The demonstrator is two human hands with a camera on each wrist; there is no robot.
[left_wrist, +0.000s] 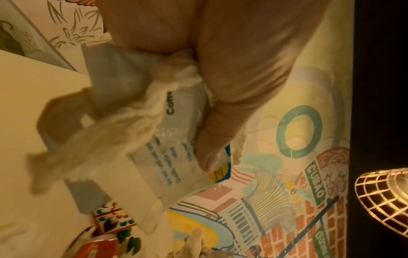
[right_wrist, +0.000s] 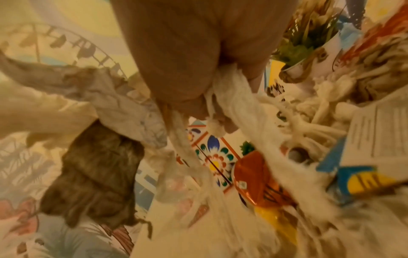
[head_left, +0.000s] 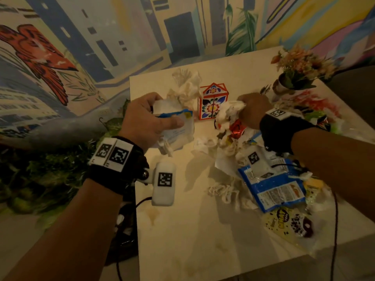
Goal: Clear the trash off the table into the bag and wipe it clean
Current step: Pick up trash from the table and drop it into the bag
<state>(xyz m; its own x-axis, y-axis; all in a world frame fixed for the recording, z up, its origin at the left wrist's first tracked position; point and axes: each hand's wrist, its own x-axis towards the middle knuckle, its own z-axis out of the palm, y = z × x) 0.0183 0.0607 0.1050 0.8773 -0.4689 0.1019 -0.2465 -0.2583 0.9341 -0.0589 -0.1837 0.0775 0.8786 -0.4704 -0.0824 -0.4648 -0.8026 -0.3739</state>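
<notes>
Early stage: most trash remains on the pale square table [head_left: 182, 230], and stains near its front edge are unwiped. No bag visible. Left hand [head_left: 145, 120] grips a white-and-blue printed wrapper bundled with crumpled tissue [head_left: 176, 128], lifted above the table's left side. Right hand [head_left: 253, 110] clutches a wad of white tissue and orange foil wrapper [head_left: 231, 118]; blue snack packet [head_left: 272, 187] lies beneath that forearm.

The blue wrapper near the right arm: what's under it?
Crumpled white tissues poke out from under the blue wrapper at its left edge, and a yellow packet lies partly beneath its near end. Anything else under it is hidden.
</notes>
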